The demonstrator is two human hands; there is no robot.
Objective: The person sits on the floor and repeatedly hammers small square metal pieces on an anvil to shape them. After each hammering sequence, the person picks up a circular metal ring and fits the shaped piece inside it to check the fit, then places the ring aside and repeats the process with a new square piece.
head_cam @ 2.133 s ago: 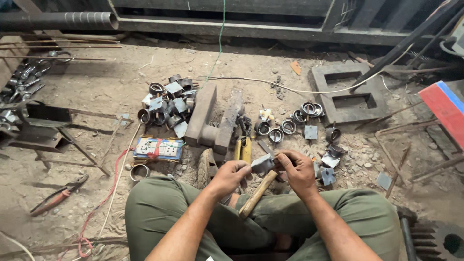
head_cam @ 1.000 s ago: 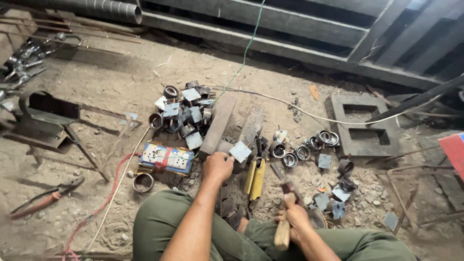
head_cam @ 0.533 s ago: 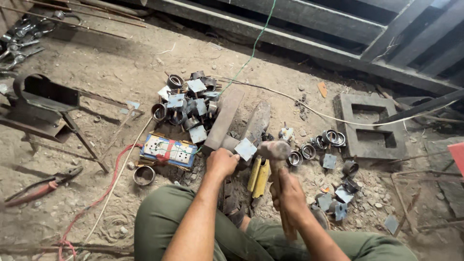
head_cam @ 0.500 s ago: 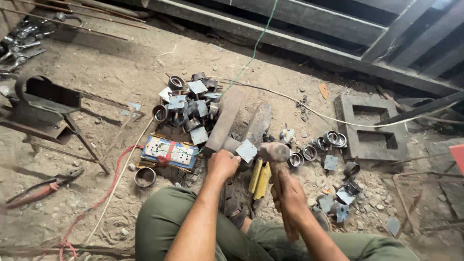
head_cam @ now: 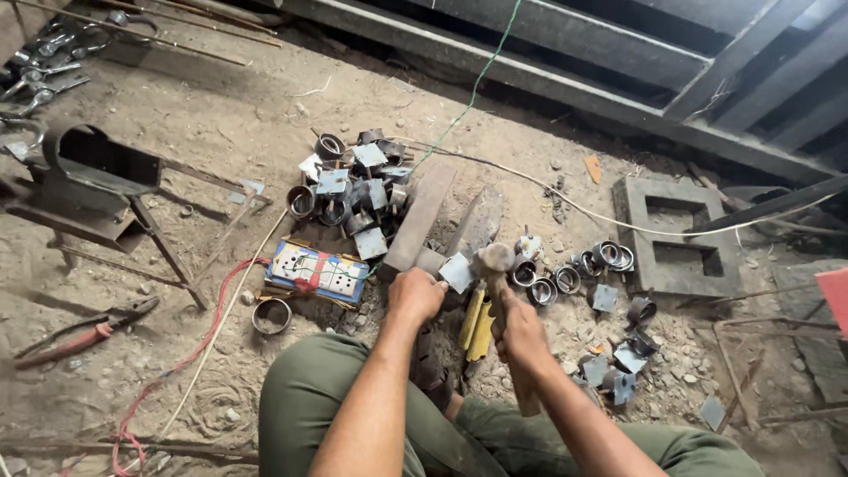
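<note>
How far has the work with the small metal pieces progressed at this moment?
Seemingly done: a pile of ring-and-plate pieces lies left of the steel block. In hand: the left hand holds a square plate on the block; the right hand brings the hammer onto it. Probably left: loose rings and plates at the right.

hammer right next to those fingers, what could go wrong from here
1. The hammer head sits right beside the small metal plate pinched in the left hand; a glancing blow could likely hit the fingers.
2. The plate is held only by hand on the steel block, so it may twist or fly off.
3. Loose metal rings lie close by and could scatter.
</note>
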